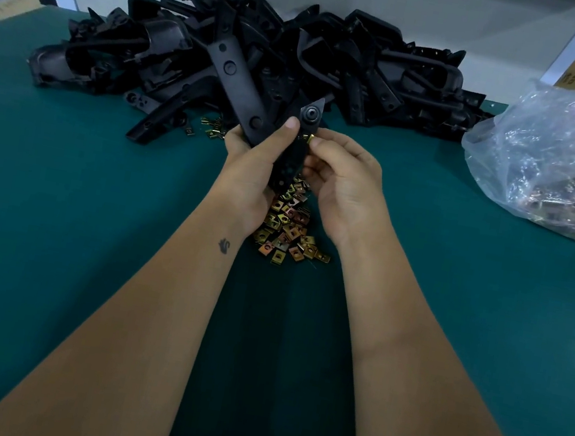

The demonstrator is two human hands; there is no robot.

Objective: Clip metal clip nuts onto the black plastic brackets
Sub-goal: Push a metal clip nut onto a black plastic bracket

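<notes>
Above the middle of the green counter [44,253], the left hand [252,166] grips a black plastic bracket [295,150], fingers wrapped around its lower part and the thumb pressed flat against its face just below a round boss. The bracket stands roughly upright, tilted a little, with its upper end towards the far edge. The right hand [341,181] pinches a brass-coloured clip nut [310,140] between thumb and forefinger, holding it against the bracket's right edge; whether the clip is fully seated cannot be told.

Directly beneath the hands, a loose heap of clip nuts [288,229] lies on the counter, spreading towards the near edge. A few more clip nuts [211,127] lie just left of the hands. Along the far edge sits a large pile of black brackets [251,59], tumbled over one another. Near the far right corner rests a clear plastic bag [561,164] with more metal clips showing through it.
</notes>
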